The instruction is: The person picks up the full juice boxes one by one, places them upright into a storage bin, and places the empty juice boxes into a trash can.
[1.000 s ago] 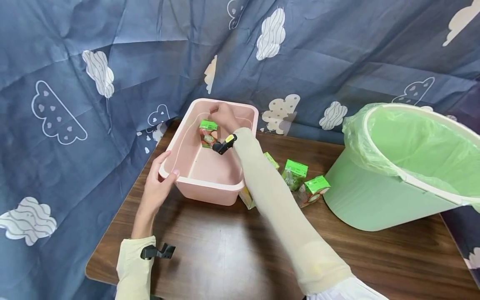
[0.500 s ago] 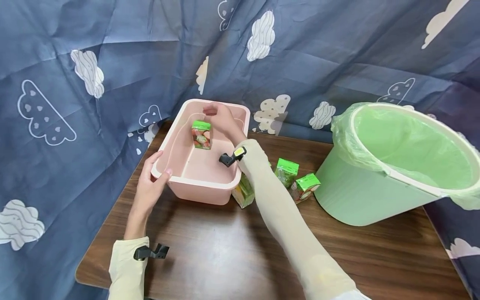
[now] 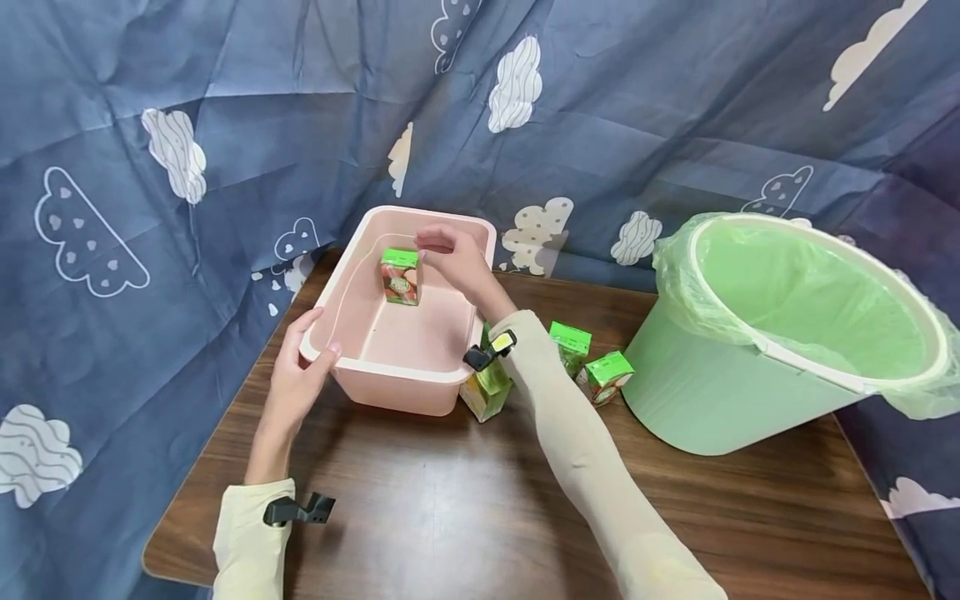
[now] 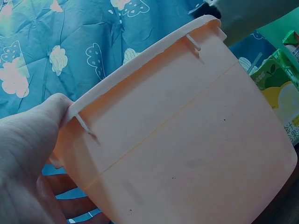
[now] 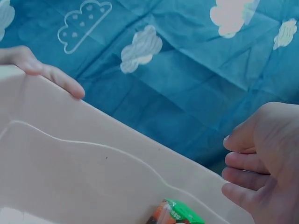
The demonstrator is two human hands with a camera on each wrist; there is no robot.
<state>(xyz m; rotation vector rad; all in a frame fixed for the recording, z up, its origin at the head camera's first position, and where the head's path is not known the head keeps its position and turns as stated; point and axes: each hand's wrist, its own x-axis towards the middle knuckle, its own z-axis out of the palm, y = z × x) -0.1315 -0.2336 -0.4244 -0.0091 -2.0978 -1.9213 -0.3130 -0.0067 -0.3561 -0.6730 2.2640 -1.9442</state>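
My left hand [image 3: 294, 379] grips the near left corner of a pink plastic tub [image 3: 405, 372], thumb on the rim; in the left wrist view its fingers [image 4: 77, 205] go round the outer wall. One juice carton [image 3: 401, 283] with a green top and reddish front stands inside the tub, toward the back left. Over the tub's right half is my right hand [image 3: 463, 265], holding nothing, its fingers loosely bent close to the carton's right side. The right wrist view shows that hand [image 5: 275, 163] with bare fingers, and the carton's green top [image 5: 184, 215] below.
Several more juice cartons stand right of the tub: a green-and-yellow one [image 3: 486, 392], a green one [image 3: 570, 342] and a reddish one [image 3: 604, 379]. A green waste bin [image 3: 705, 392] with a plastic liner stands farther right. Behind the wooden table [image 3: 420, 517] hangs a blue cloud-patterned cloth [image 3: 360, 108].
My right hand has come away from the carton toward the right and nearer to me, and its fingers have loosened. My left hand keeps its grip on the tub. The head view has shifted slightly.
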